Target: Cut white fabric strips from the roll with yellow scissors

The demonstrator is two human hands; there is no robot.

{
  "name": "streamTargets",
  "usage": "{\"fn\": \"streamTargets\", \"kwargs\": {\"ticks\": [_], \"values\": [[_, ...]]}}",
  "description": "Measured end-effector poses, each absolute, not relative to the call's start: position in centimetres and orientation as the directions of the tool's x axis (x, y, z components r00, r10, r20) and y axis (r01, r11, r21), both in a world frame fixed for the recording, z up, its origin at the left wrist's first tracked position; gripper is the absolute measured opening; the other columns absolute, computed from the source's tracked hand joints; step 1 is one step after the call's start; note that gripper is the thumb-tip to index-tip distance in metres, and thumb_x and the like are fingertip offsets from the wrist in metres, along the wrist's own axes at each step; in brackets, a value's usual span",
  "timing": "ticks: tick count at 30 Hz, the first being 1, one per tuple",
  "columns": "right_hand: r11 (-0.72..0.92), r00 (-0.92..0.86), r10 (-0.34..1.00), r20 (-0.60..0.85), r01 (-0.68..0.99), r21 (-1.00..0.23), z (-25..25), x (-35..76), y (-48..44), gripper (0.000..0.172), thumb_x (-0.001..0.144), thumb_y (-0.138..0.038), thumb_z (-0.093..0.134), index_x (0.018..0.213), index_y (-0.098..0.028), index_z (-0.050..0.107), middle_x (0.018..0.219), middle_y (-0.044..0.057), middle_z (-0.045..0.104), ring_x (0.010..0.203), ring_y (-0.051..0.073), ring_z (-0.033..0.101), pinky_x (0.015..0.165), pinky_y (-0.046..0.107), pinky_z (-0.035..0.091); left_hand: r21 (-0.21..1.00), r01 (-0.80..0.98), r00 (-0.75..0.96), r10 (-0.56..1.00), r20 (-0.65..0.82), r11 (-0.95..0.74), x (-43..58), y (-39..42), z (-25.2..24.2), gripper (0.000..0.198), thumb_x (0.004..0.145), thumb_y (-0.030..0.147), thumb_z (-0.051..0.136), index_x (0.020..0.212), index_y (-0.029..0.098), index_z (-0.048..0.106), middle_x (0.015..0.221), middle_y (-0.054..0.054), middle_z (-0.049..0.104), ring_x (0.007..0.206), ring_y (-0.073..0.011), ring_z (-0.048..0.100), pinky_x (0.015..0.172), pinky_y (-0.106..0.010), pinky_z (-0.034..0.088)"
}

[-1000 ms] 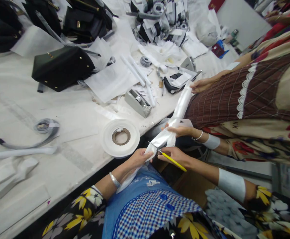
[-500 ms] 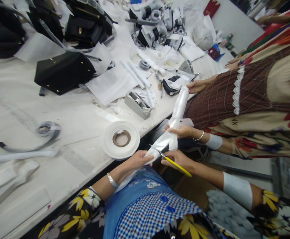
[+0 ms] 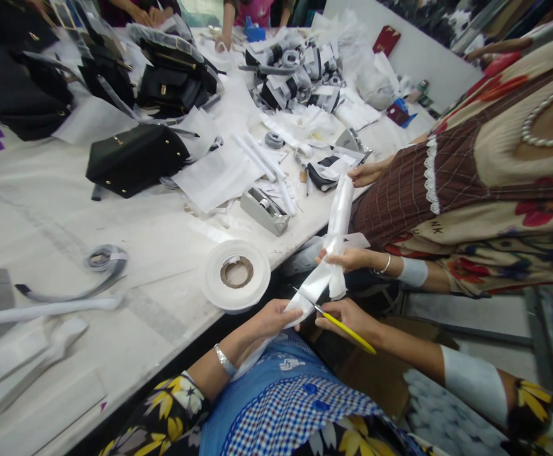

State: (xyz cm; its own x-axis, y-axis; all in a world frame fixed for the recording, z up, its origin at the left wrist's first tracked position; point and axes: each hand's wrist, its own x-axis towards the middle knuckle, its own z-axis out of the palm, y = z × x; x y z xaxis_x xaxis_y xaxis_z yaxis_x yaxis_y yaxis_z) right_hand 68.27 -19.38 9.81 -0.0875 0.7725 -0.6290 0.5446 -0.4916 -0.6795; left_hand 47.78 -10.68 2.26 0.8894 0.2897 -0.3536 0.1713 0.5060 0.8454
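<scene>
Between thumb and fingers, my left hand [image 3: 276, 318] pinches a shiny white plastic strip [image 3: 315, 283] just past the table edge. My right hand [image 3: 345, 318] grips yellow-handled scissors [image 3: 349, 330], whose metal blades lie across the strip close to my left fingertips. Further along, a co-worker's hand [image 3: 349, 258] with a bangle holds the bunched middle of the strip. That person's other hand [image 3: 366, 173] holds the far end of a white plastic roll [image 3: 341, 206]. A large roll of white tape [image 3: 209, 278] lies on the table left of the strip.
On the white table [image 3: 162, 228] are a grey tape dispenser [image 3: 264, 212], a black handbag [image 3: 136, 161], more black bags [image 3: 171, 82], a coiled grey strap [image 3: 108, 266] and a heap of wrapped straps [image 3: 295, 69]. The co-worker stands close on my right. Other people's hands [image 3: 150, 16] are at the far side.
The view has shifted, so the table's far side with other people's hands now shows. The scissors stay across the strip, and both my hands keep their hold.
</scene>
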Motion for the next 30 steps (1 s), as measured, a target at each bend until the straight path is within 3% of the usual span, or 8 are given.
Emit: {"fn": "streamTargets", "kwargs": {"ticks": [5, 11, 14, 16, 20, 24, 30], "values": [[-0.597, -0.062, 0.691, -0.72, 0.512, -0.617, 9.8, 66.8, -17.4, 0.048, 0.077, -0.06, 0.062, 0.083, -0.013, 0.066, 0.061, 0.001, 0.059, 0.047, 0.01, 0.05, 0.043, 0.019, 0.036, 0.855, 0.183, 0.873, 0.319, -0.368, 0.486, 47.9, -10.4, 2.0, 0.054, 0.077, 0.067, 0.056, 0.073, 0.013, 0.06, 0.059, 0.001, 0.053, 0.045, -0.0063, 0.035, 0.046, -0.022, 0.023], [-0.469, 0.045, 0.828, -0.56, 0.603, -0.646, 10.3, 66.1, -19.4, 0.05, 0.079, -0.06, 0.058, 0.062, -0.013, 0.062, 0.055, -0.002, 0.049, 0.053, 0.01, 0.044, 0.048, 0.02, 0.03, 0.877, 0.258, 0.9, 0.23, -0.371, 0.404, 46.2, -10.0, 2.7, 0.054, 0.075, 0.067, 0.059, 0.068, 0.013, 0.061, 0.054, 0.002, 0.051, 0.044, -0.006, 0.034, 0.045, -0.021, 0.022], [-0.406, 0.005, 0.846, -0.533, 0.653, -0.639, 10.8, 65.6, -22.4, 0.045, 0.079, -0.057, 0.06, 0.062, -0.014, 0.059, 0.056, -0.003, 0.048, 0.054, 0.009, 0.043, 0.05, 0.021, 0.03, 0.869, 0.26, 0.902, 0.215, -0.374, 0.422, 44.5, -11.4, 2.7, 0.055, 0.074, 0.067, 0.06, 0.065, 0.013, 0.061, 0.052, 0.002, 0.05, 0.043, -0.0058, 0.033, 0.044, -0.021, 0.022], [-0.406, -0.034, 0.841, -0.54, 0.621, -0.671, 11.0, 64.5, -24.0, 0.04, 0.08, -0.054, 0.06, 0.07, -0.015, 0.06, 0.058, -0.003, 0.05, 0.055, 0.009, 0.045, 0.051, 0.021, 0.032, 0.853, 0.229, 0.867, 0.3, -0.397, 0.468, 43.3, -12.1, 2.8, 0.054, 0.074, 0.067, 0.06, 0.066, 0.013, 0.06, 0.051, 0.002, 0.05, 0.042, -0.0059, 0.033, 0.043, -0.021, 0.022], [-0.468, 0.094, 0.87, -0.483, 0.464, -0.752, 11.0, 60.2, -25.7, 0.034, 0.083, -0.048, 0.06, 0.099, -0.018, 0.058, 0.067, -0.003, 0.055, 0.058, 0.011, 0.052, 0.056, 0.022, 0.042, 0.856, 0.038, 0.696, 0.601, -0.393, 0.516, 40.6, -11.4, 5.3, 0.05, 0.078, 0.063, 0.059, 0.073, 0.014, 0.062, 0.057, 0.001, 0.055, 0.043, -0.0067, 0.04, 0.043, -0.02, 0.026], [-0.377, 0.212, 0.924, -0.319, 0.359, -0.854, 10.4, 55.5, -25.8, 0.047, 0.081, -0.044, 0.064, 0.12, -0.023, 0.049, 0.086, 0.0, 0.061, 0.072, 0.014, 0.06, 0.067, 0.025, 0.05, 0.914, -0.12, 0.577, 0.777, -0.253, 0.386, 37.3, -8.6, 10.3, 0.046, 0.079, 0.057, 0.063, 0.084, 0.011, 0.069, 0.071, -0.006, 0.067, 0.053, -0.0102, 0.053, 0.049, -0.021, 0.037], [-0.269, 0.342, 0.93, -0.132, 0.392, -0.88, 10.4, 51.5, -23.4, 0.063, 0.072, -0.042, 0.073, 0.129, -0.024, 0.05, 0.1, 0.005, 0.066, 0.085, 0.019, 0.065, 0.082, 0.033, 0.052, 0.916, -0.323, 0.394, 0.914, -0.097, 0.236, 33.4, -4.6, 16.2, 0.046, 0.077, 0.052, 0.068, 0.094, 0.009, 0.069, 0.09, -0.012, 0.072, 0.072, -0.0165, 0.066, 0.066, -0.026, 0.05]]}}
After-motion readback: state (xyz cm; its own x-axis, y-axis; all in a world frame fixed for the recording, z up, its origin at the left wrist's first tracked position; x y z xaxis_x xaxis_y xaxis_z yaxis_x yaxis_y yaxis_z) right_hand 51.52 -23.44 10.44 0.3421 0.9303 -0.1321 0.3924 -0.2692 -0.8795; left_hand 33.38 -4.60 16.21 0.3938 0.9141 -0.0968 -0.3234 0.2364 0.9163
